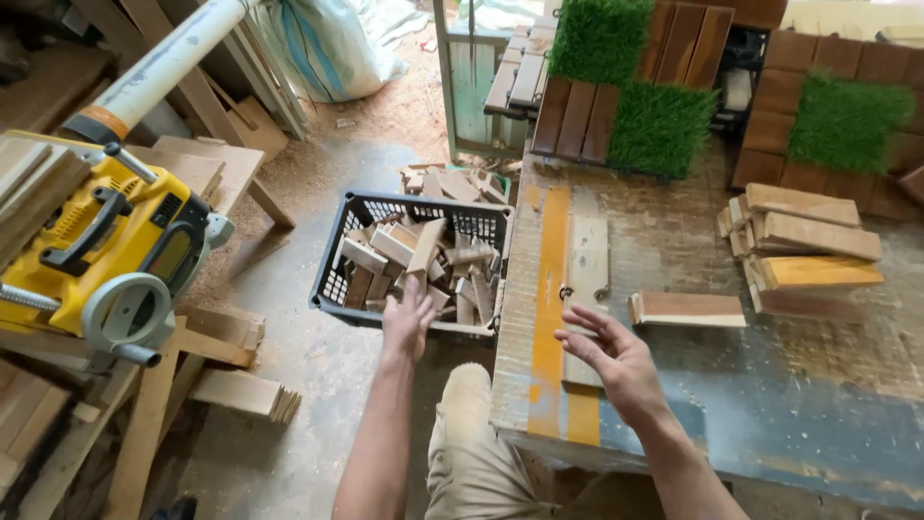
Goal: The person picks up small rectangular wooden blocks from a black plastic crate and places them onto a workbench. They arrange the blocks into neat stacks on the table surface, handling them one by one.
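Observation:
My left hand reaches down over the near rim of a black plastic crate on the floor, fingers apart above the several short wood offcuts piled inside. My right hand hovers open and empty over the left part of the worn workbench, near an orange stripe. A single wooden block lies on the bench to the right of that hand. Further right sits a stack of similar blocks.
A yellow thickness planer stands at the left with planks and a white pipe around it. Sawdust covers the floor. Wood-slat and green artificial-grass tiles lie at the bench's far end. More offcuts lie behind the crate.

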